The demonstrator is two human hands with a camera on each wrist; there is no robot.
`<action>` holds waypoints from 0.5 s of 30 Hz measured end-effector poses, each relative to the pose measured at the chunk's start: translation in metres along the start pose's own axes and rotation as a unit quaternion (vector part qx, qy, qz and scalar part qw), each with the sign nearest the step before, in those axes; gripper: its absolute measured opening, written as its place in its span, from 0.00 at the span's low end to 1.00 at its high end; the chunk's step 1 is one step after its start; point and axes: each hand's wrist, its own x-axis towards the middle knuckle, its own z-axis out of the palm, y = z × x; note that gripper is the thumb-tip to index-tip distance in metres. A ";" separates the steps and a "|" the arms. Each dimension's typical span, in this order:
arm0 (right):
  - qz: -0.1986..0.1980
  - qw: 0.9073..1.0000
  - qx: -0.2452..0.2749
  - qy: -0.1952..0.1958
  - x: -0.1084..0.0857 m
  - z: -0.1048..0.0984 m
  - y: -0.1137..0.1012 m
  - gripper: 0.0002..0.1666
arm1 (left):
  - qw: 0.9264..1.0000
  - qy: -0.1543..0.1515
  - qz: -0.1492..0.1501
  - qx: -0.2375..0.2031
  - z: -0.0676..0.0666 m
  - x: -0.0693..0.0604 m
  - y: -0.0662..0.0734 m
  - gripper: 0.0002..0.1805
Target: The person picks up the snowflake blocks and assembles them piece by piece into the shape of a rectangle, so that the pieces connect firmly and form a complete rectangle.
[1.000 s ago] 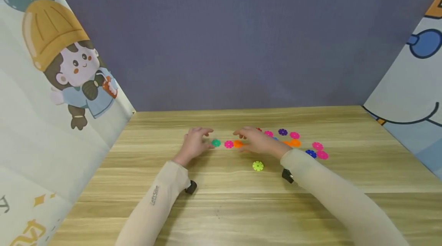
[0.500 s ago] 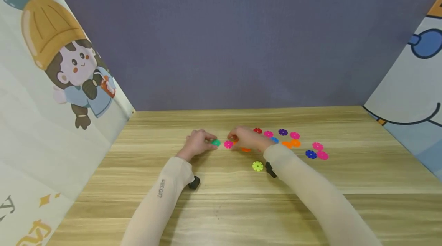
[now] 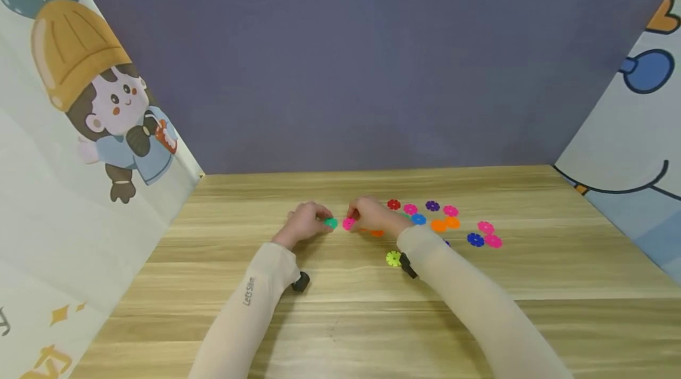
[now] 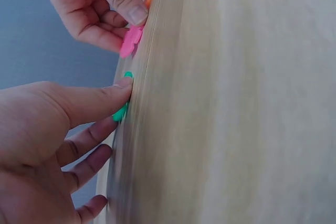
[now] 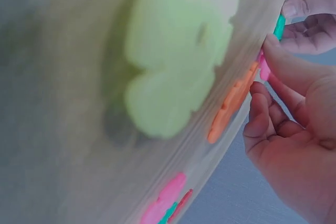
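Note:
Between thumb and finger my left hand (image 3: 307, 224) pinches a green notched disc (image 3: 331, 223); in the left wrist view the disc (image 4: 120, 113) is at the thumb tip of that hand (image 4: 58, 129), its other fingers loosely spread. My right hand (image 3: 372, 214) pinches a pink disc (image 3: 348, 223), a short gap to the right of the green one. The pink disc (image 4: 129, 41) looks tilted in the left wrist view. In the right wrist view, the right hand (image 5: 294, 103) partly hides the pink disc (image 5: 264, 68). Orange discs (image 3: 377, 233) lie by the right hand.
Right of the hands lie several flat discs: red (image 3: 393, 204), purple (image 3: 433, 206), light blue (image 3: 418, 219), orange (image 3: 452, 222), dark blue (image 3: 476, 240) and pink (image 3: 493, 241). A yellow-green disc (image 3: 393, 258) lies near the right wrist. A dark partition (image 3: 340, 65) stands behind the table (image 3: 340, 320).
Both hands have closed on discs, the left on green and the right on pink. The right hand has moved left, uncovering more discs behind it.

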 end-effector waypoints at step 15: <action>-0.028 0.999 0.011 0.018 -0.006 0.001 0.004 0.11 | 0.998 0.030 0.028 -0.048 0.003 -0.003 -0.004 0.15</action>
